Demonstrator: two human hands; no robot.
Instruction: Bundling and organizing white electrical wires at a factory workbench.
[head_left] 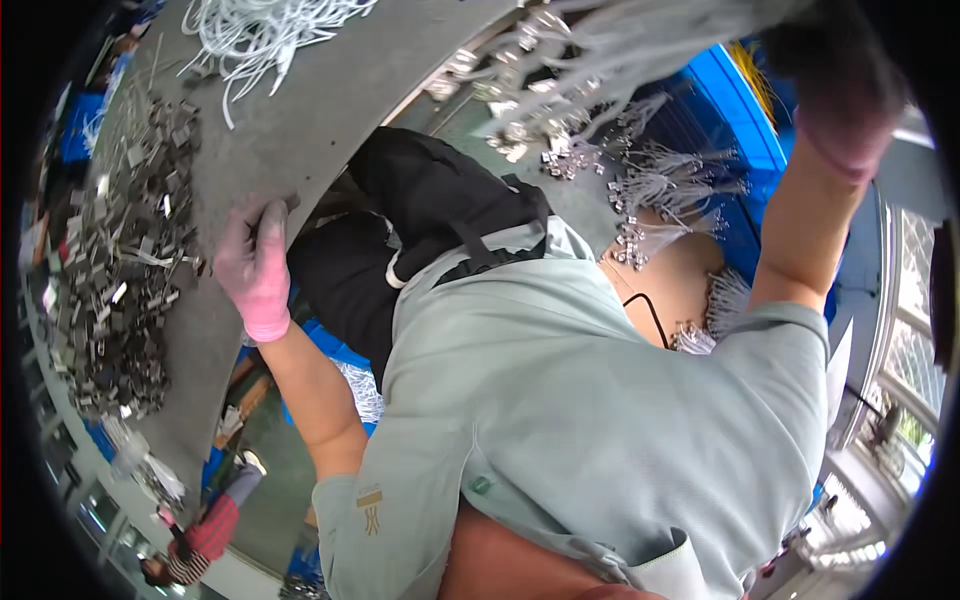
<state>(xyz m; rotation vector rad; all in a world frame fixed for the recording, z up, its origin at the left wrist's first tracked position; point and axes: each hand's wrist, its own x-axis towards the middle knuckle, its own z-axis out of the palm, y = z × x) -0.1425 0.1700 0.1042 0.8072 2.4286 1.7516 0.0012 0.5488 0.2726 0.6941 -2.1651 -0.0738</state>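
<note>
My left hand (255, 270), in a pink glove with greyed fingers, is held over the grey tabletop (310, 130) near its edge. Its fingers are curled in, and a small dark bit shows at the tips, too small to name. Beside it lies a heap of small metal clips (140, 250). Smeared by motion, my right hand (850, 110) is raised at the upper right in a dark-stained pink glove. From it a bundle of whitish cords (650, 45) trails leftward, with shiny metal ends (520, 80).
Loose white cords (265, 35) lie at the table's far side. Finished-looking cord bundles (670, 185) hang or lie by a blue bin (735, 110) on the right. A cardboard piece (665, 275) is below them. Another person (205, 530) is at the lower left.
</note>
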